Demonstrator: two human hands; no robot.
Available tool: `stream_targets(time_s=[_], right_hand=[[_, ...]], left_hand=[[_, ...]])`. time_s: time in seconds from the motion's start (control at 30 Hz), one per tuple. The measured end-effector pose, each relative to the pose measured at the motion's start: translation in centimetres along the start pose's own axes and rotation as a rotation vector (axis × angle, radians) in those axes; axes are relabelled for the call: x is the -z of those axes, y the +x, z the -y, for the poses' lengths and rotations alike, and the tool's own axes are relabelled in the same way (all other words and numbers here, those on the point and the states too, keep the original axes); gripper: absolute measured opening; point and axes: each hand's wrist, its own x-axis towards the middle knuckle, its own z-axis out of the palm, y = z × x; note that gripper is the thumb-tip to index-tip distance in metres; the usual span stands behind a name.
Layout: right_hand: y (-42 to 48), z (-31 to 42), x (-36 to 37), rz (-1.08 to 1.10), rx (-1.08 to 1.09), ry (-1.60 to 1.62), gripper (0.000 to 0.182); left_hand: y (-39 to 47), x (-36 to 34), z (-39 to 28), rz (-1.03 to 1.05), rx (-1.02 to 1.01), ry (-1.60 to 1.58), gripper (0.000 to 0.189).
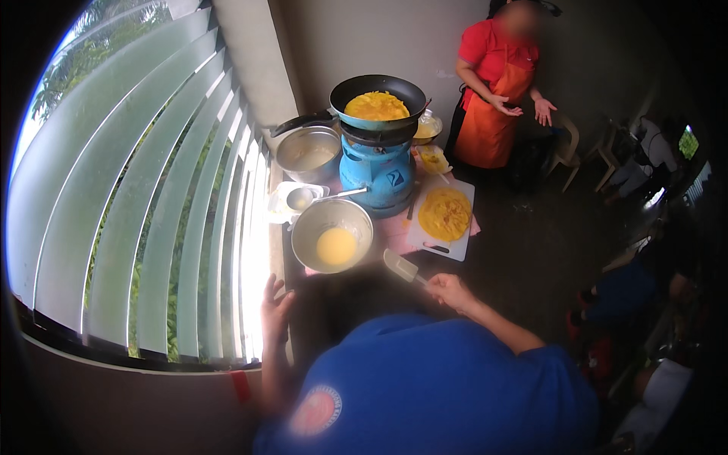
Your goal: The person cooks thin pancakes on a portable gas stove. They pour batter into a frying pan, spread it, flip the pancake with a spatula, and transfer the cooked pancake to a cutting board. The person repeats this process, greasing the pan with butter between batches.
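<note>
My right hand point(452, 292) grips the handle of a pale spatula point(400, 265), whose blade points up and left, between the metal bowl and the cutting board. Raised near the window sill, my left hand point(277, 307) holds nothing, its fingers apart. A metal bowl point(303, 227) with yellow batter point(336, 246) stands in front of me. Beyond it a black frying pan point(415, 94) holds a yellow pancake-like round point(376, 106), on a burner atop a blue gas cylinder point(369, 170). Another yellow round point(445, 214) lies on a white cutting board point(462, 250).
A second metal bowl point(310, 153) stands left of the cylinder, above a white tray point(274, 205) with a ladle point(300, 199). A louvered window point(165, 227) runs along the left. A person in an orange apron point(492, 136) stands at the back; plastic chairs point(569, 145) and other people are to the right.
</note>
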Motion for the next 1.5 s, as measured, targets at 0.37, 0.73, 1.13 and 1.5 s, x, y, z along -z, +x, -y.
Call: stream_targets(time_s=[0.37, 0.73, 1.13, 1.5], right_hand=[[0.9, -1.9, 2.5, -0.145, 0.133, 0.09, 0.014], [0.1, 3.7, 5.6, -0.289, 0.296, 0.535, 0.011], [-1.3, 4.9, 5.0, -0.31, 0.444, 0.398, 0.013], [-0.8, 1.9, 7.4, -0.5, 0.393, 0.416, 0.007]], left_hand=[[0.8, 0.3, 0.7, 0.123, 0.096, 0.039, 0.061], [1.6, 0.1, 1.0, 0.148, 0.086, 0.052, 0.061], [0.7, 0.0, 0.3, 0.165, 0.117, 0.084, 0.059], [1.7, 0.1, 1.0, 0.214, 0.105, 0.132, 0.057]])
